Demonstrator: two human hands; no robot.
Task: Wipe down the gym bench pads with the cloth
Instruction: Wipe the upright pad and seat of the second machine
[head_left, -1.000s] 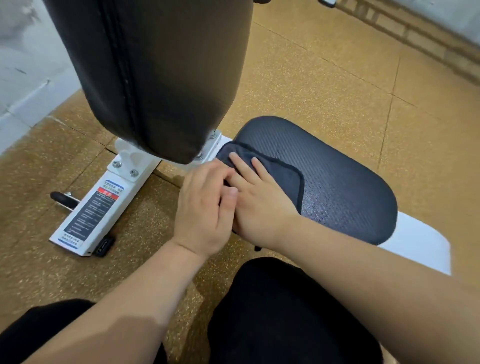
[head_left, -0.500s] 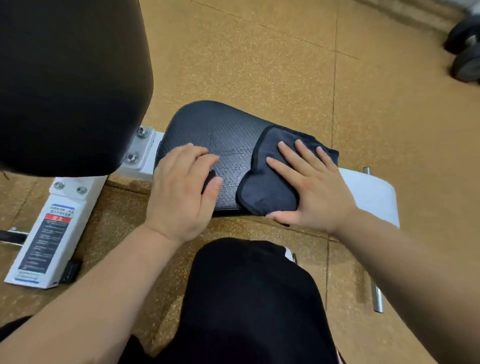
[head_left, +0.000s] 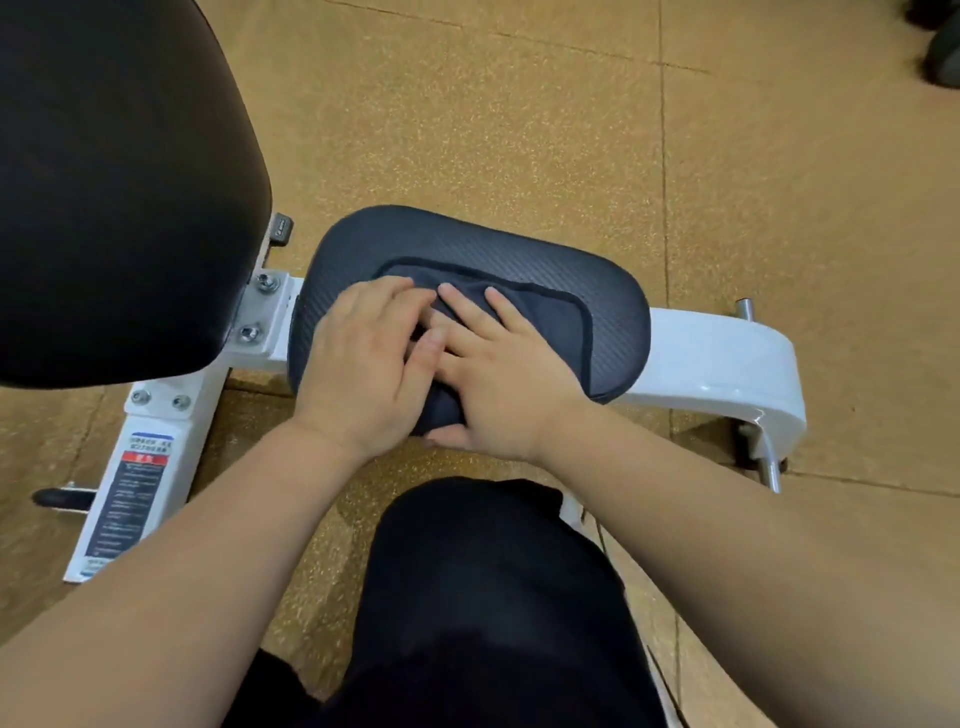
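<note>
Wiping the seat pad (head_left: 613, 322): both hands, left (head_left: 363, 374) and right (head_left: 498, 384), press flat with fingers spread on the cloth (head_left: 550, 317) beneath them. Next probably sweeping outward to the uncovered edges, then the back pad (head_left: 114, 182).

The only lettering stands on a sticker (head_left: 126, 503) fixed to the white frame leg (head_left: 156, 415) that runs toward the camera from under the big black back pad (head_left: 114, 182). The sticker has a blue top edge, then two short lines of dark characters on white, then a red band with white characters, then a dark panel filled with rows of small white print, and a blue strip at its lower end. All of it is too small and blurred to read. A small black tab (head_left: 281, 232) just beside the back pad's right edge carries a pale mark, also unreadable.
</note>
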